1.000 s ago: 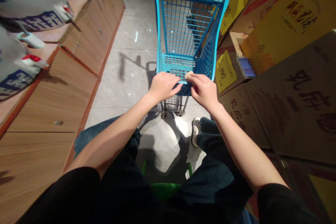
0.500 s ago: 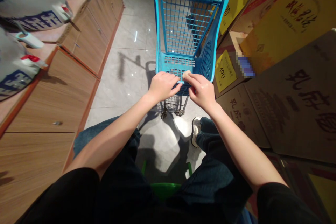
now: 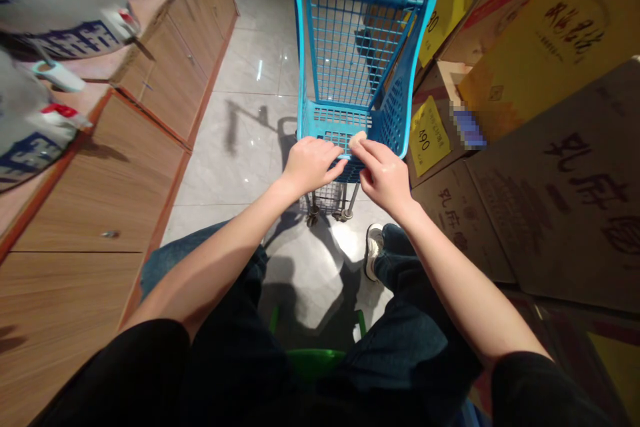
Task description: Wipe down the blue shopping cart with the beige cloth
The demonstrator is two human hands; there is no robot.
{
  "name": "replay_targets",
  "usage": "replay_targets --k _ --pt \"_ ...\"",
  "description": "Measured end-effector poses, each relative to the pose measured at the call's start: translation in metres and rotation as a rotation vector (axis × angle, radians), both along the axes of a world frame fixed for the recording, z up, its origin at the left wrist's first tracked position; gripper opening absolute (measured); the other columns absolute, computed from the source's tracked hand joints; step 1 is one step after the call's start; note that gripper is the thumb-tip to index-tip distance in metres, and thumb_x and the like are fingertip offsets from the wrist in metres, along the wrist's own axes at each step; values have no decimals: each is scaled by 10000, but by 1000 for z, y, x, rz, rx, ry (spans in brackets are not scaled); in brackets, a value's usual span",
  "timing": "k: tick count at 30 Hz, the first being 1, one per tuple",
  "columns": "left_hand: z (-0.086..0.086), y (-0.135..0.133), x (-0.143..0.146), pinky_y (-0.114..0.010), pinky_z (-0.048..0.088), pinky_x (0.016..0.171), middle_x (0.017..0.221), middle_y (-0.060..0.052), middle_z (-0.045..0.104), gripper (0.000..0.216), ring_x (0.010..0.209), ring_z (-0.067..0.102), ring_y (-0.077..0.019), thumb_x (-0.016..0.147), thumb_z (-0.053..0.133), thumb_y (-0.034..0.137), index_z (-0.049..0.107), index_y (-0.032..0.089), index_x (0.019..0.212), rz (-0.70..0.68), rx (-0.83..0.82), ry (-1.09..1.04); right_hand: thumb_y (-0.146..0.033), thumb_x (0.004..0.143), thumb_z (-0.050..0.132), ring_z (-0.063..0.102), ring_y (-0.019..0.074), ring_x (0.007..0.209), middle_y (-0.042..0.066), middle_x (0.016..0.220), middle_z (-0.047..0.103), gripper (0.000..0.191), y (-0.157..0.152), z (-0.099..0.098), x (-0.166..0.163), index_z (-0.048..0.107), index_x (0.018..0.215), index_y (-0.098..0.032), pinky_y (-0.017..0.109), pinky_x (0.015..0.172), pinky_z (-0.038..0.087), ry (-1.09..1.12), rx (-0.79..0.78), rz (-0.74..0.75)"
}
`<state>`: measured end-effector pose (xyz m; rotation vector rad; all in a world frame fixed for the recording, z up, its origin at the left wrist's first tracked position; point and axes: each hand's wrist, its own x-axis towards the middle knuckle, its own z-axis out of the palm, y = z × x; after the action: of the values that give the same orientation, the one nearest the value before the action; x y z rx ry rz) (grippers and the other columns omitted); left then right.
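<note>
A blue plastic shopping cart point(image 3: 360, 47) stands in front of me, its near rim at my hands. My left hand point(image 3: 311, 163) is closed over the left part of that rim, fingers on top and thumb on the near side. My right hand point(image 3: 387, 173) is closed, pressing a small pale beige pad point(image 3: 358, 140) against the rim with its fingertips. The pad looks like a piece of sponge or folded cloth; most of it shows beyond the fingers. The two hands are close together but apart.
Wooden cabinets point(image 3: 90, 200) line the left, with large blue-and-white jars point(image 3: 65, 0) on top. Cardboard boxes point(image 3: 565, 180) are stacked at right, with yellow price signs point(image 3: 429, 137). Below me is a green seat point(image 3: 315, 361); grey tiles point(image 3: 245, 120) cover the floor.
My right fingertips and the beige pad have shifted slightly along the rim, and more of the pad shows. My left hand and the cart have stayed put.
</note>
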<state>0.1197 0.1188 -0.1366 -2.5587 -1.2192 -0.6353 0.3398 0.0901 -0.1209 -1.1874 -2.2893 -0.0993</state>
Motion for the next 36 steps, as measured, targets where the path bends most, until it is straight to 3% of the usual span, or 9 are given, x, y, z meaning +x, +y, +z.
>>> replay_targets --k 4,7,10,17,20,26,32,34,36 --pt "1 -1 0 -423 501 823 894 -121 795 388 902 749 -289 1076 470 389 781 163 1022 3 15 16 -56 860 537 695 284 1374 121 1458 751 581 3 2 1 742 1392 -166 445 1158 597 -18 7 90" --pt "1 -1 0 -424 500 824 903 -113 799 386 898 749 -289 1080 474 399 782 169 1042 5 21 12 -59 857 535 765 264 1239 82 1339 812 514 11 9 16 800 1269 -211 406 1036 651 27 -35 2" --pt "1 0 0 -427 503 817 908 -108 804 397 893 754 -291 1087 470 401 786 166 1036 0 23 6 -56 844 534 777 274 1195 73 1283 830 485 15 11 28 818 1200 -225 424 1019 653 69 -50 -75" --pt "0 0 1 -438 512 817 885 -130 795 369 897 757 -307 1061 501 370 785 143 997 5 5 14 -27 866 510 626 317 1438 160 1510 693 667 0 -12 -1 670 1492 -191 531 1217 545 12 36 108" --pt "1 0 1 -438 510 811 862 -138 786 369 893 755 -312 1054 499 359 783 139 972 9 3 10 -32 871 505 597 310 1469 154 1544 667 713 1 -10 -4 612 1555 -202 541 1238 529 4 6 176" --pt "0 -1 1 -450 506 836 924 -134 803 371 907 744 -312 1065 492 382 791 162 1061 -15 -25 -40 -64 859 530 740 293 1191 125 1324 795 540 7 5 12 750 1334 -193 448 1019 653 30 -35 -37" --pt "0 1 0 -432 508 822 894 -133 794 386 896 749 -298 1069 481 372 782 145 987 9 5 20 -61 879 493 596 330 1446 186 1527 663 662 -2 -14 -14 624 1523 -136 564 1253 502 14 25 77" --pt "0 1 0 -431 510 824 886 -137 790 391 896 748 -297 1070 477 372 778 140 978 15 10 31 -64 884 481 531 328 1523 183 1598 606 717 -2 -13 -15 553 1592 -148 592 1294 457 9 -16 128" --pt "0 0 -1 -429 508 827 897 -130 792 380 898 745 -293 1070 480 377 777 149 1005 13 10 24 -66 880 485 546 316 1511 177 1606 604 732 1 -5 -7 539 1605 -152 563 1269 497 4 -75 143"
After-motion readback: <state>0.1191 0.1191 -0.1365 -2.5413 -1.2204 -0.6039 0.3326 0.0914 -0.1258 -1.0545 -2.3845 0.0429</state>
